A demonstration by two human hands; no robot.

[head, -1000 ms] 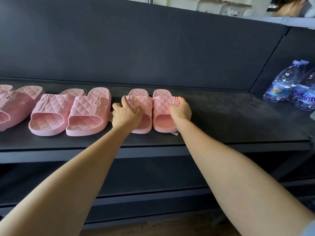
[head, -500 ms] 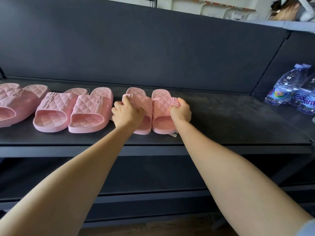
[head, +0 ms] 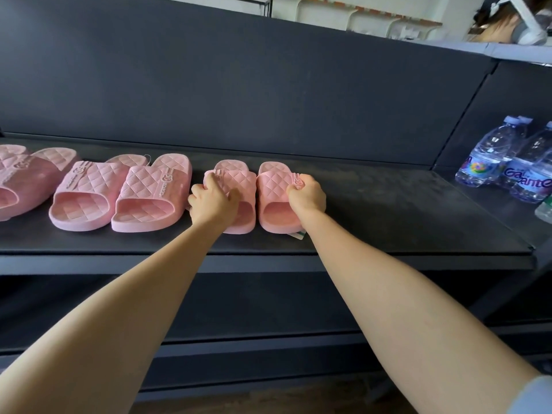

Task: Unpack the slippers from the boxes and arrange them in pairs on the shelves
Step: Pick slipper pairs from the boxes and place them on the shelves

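Two pink slippers are sitting side by side on the black shelf [head: 388, 210], and each hand is holding one. The left hand [head: 213, 201] is curling its fingers over the top band of the left slipper [head: 239, 180]. The right hand [head: 307, 195] is curling its fingers round the outer edge of the band on the right slipper [head: 274, 182]. Both hands are gripping tight, not lying flat. The two slippers are resting between the hands, nearly touching, with their open ends pointing back toward the arms. I think the pair is being lined up, so the risky part is coming now. If a hand is pulling away too fast, it may be dragging its slipper along and making the pair crooked. Just outside the left hand, the next pair [head: 119, 189] is sitting very close, so the knuckles may be bumping it as they leave. Under the right hand's wrist, a paper tag [head: 298, 233] is poking out from the slipper and may be catching on the arm. Farther out past the left hand, another pair [head: 24, 174] is lying at the edge of the view. Well away from the right hand, some water bottles [head: 490, 156] are standing, with bare shelf in between, so nothing is blocking that side.
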